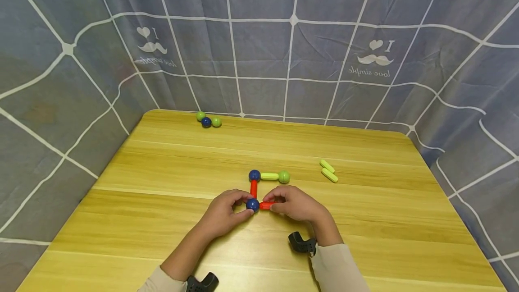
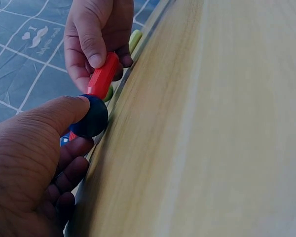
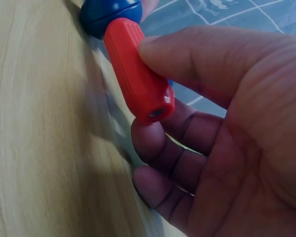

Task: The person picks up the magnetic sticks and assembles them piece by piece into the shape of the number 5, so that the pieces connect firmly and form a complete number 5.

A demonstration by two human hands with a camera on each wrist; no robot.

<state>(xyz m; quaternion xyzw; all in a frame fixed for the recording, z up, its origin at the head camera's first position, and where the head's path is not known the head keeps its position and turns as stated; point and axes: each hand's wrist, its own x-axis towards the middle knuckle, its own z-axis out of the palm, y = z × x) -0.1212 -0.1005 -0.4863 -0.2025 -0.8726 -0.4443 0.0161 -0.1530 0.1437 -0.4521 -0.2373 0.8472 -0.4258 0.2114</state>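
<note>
My left hand (image 1: 227,213) pinches a dark blue ball (image 1: 252,205) between thumb and fingers. In my right hand (image 1: 298,204) a short red rod (image 3: 138,69) is held between thumb and fingers, its far end touching that ball. Another red rod (image 1: 253,189) runs from the ball to a second blue ball (image 1: 254,175). From there a yellow-green rod (image 1: 269,176) leads right to a green ball (image 1: 284,176). The right wrist view shows a small dark spot in the free end of the held rod.
Two loose yellow-green rods (image 1: 329,175) lie to the right on the wooden table (image 1: 162,184). At the back left edge sit two green balls (image 1: 216,122) and a blue ball (image 1: 206,122). A grey curtain (image 1: 259,48) with white lines hangs behind the table.
</note>
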